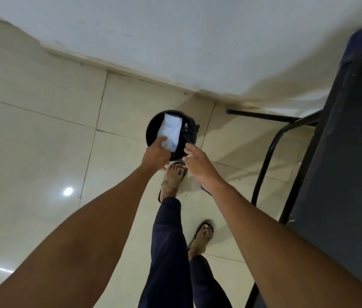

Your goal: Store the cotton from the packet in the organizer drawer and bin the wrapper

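A round black bin (pixel 151 127) with a black liner stands on the tiled floor near the wall. The white plastic wrapper (pixel 170 131) hangs over the bin's mouth, pinched at its lower end by my left hand (pixel 156 154). Just to the right of the bin's rim hovers my right hand (pixel 199 166), fingers spread and holding nothing. The organizer drawer and the cotton are out of view.
A dark table (pixel 340 165) with black metal legs (pixel 264 165) fills the right side. A white wall (pixel 175 41) runs behind the bin. My sandalled feet (pixel 173 181) stand right below the bin. Pale floor tiles (pixel 42 141) stretch to the left.
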